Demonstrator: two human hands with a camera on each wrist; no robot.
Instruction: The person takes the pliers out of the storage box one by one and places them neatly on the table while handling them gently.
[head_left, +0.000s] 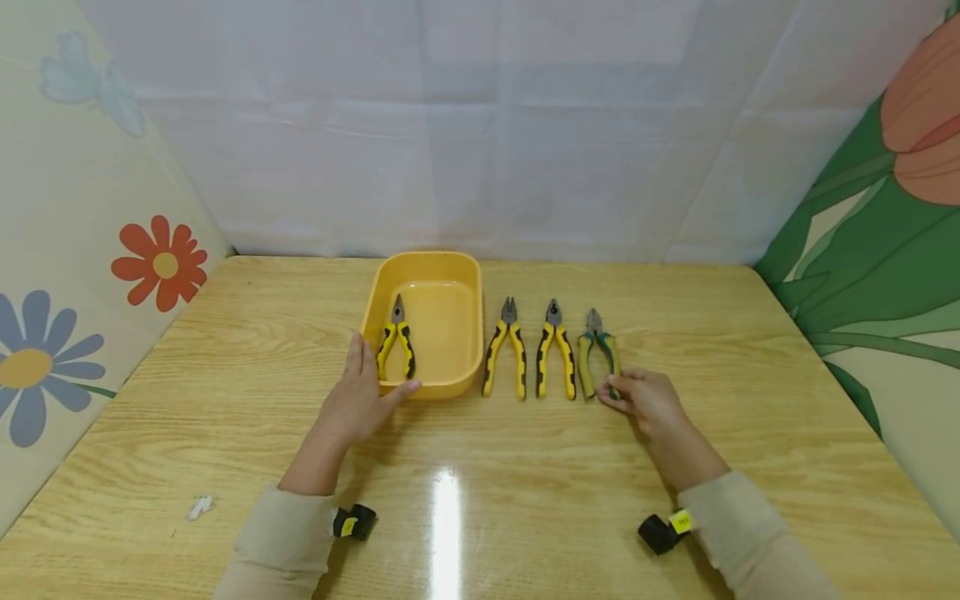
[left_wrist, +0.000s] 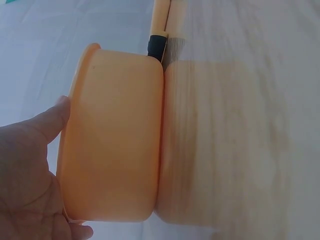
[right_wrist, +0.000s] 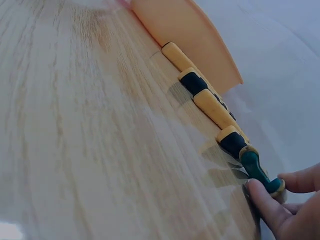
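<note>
So the green-handled pliers (head_left: 597,337) are lying on the table to the right of the yellow bin (head_left: 442,388), the farthest out of the row on that side. The right hand (head_left: 651,402) has the end of their right-hand handle pinched between thumb and fingertips. My guess is it's held there because that end points at the person, so it's the easy bit to reach. Fair warning: the right wrist view is tight and the fingers hide the tip, so I can't tell if that handle is lifted off the wood at all.

Between those and the bin are two yellow-and-black pliers, the nearer pair (head_left: 510,321) just beside its right wall and the middle pair (head_left: 553,321) one place further out. All three have noses away from the person and handles splayed, spaced so each can probably be picked up without snagging its neighbour.

Inside the bin, near its left wall, there's a long-nosed pair (head_left: 398,323). The left hand (head_left: 356,404) is spread around the bin's near left corner, fingers along the outside, thumb over the front rim. Looks like it's there to steady it.

Further out, left of the bin and closer to the person, a whitish scrap (head_left: 201,507) sits on the table (head_left: 525,500).
</note>
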